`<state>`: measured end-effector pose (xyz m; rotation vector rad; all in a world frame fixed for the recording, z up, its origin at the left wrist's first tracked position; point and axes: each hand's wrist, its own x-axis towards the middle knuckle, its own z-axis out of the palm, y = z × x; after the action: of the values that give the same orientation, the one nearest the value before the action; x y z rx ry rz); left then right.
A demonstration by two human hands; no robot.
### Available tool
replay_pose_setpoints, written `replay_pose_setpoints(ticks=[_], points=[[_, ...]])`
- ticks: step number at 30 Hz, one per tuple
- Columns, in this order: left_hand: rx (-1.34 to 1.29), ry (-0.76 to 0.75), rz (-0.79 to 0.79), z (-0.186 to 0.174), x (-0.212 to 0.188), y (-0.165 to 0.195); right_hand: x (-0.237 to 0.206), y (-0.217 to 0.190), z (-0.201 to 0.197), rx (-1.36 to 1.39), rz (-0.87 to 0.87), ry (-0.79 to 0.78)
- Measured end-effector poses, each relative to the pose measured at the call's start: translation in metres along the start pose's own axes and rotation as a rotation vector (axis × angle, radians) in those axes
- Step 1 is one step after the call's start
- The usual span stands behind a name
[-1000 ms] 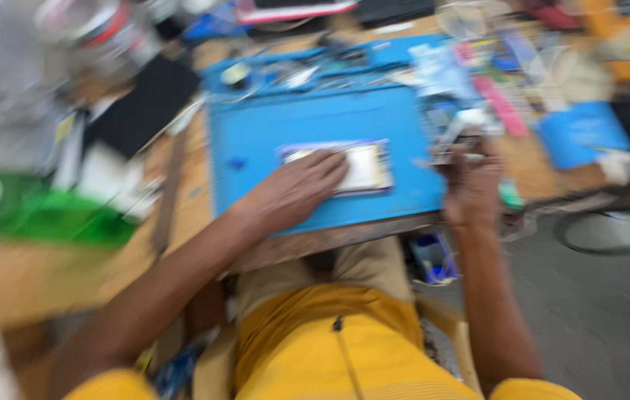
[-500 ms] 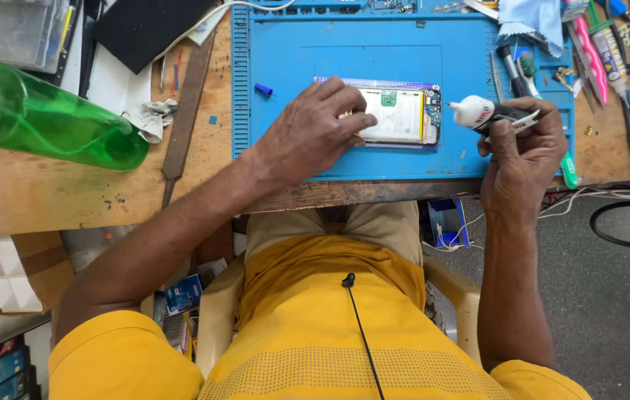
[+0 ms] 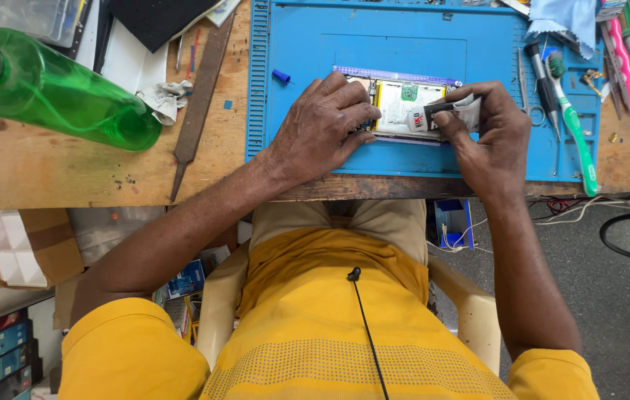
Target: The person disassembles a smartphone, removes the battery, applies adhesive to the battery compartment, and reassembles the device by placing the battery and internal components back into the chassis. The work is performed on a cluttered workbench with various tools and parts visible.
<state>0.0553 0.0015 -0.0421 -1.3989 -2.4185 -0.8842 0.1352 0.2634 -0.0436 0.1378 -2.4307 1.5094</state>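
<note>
On the blue ribbed repair mat [image 3: 307, 89], mid-bench, lies an opened phone [image 3: 402, 104], glossy battery exposed. Left hand [image 3: 322, 126] presses flat on its left end, fingers spread; right hand [image 3: 489, 137] pinches a small glue tube [image 3: 433, 118] over it. Excess squeeze might flood components; the green plastic bottle [image 3: 63, 92] lies far left.

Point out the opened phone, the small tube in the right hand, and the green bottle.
opened phone [image 3: 402, 104], head view, on the pale battery in its middle.
small tube [image 3: 427, 118], head view, on the tube's body near its nozzle.
green bottle [image 3: 63, 92], head view, on the middle of its lying body.
</note>
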Motion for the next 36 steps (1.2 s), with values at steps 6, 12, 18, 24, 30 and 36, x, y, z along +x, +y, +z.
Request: replay_pose_setpoints(ticks=[6, 12, 18, 24, 30, 36], points=[[0.003, 0.009, 0.008, 0.0029, -0.0013, -0.0029, 0.0036, -0.0031, 0.0015, -0.058, -0.017, -0.041], [-0.009, 0.008, 0.004, 0.004, -0.0019, -0.0031, 0.0074, -0.0062, 0.0046, -0.094, -0.012, -0.055], [0.0, 0.017, 0.02, 0.0013, -0.001, -0.0016, 0.0086, -0.0089, 0.0053, -0.103, -0.007, -0.07], [-0.021, 0.007, -0.002, 0.0009, -0.0014, -0.0007, 0.0096, -0.008, 0.0039, -0.089, -0.019, -0.078], [-0.013, 0.01, -0.001, 0.0027, -0.0016, -0.0016, 0.0101, -0.0043, 0.0016, -0.09, -0.037, -0.075], [-0.007, 0.0, 0.001, 0.0022, -0.0018, -0.0015, 0.0085, -0.001, -0.0019, -0.125, -0.043, -0.07]])
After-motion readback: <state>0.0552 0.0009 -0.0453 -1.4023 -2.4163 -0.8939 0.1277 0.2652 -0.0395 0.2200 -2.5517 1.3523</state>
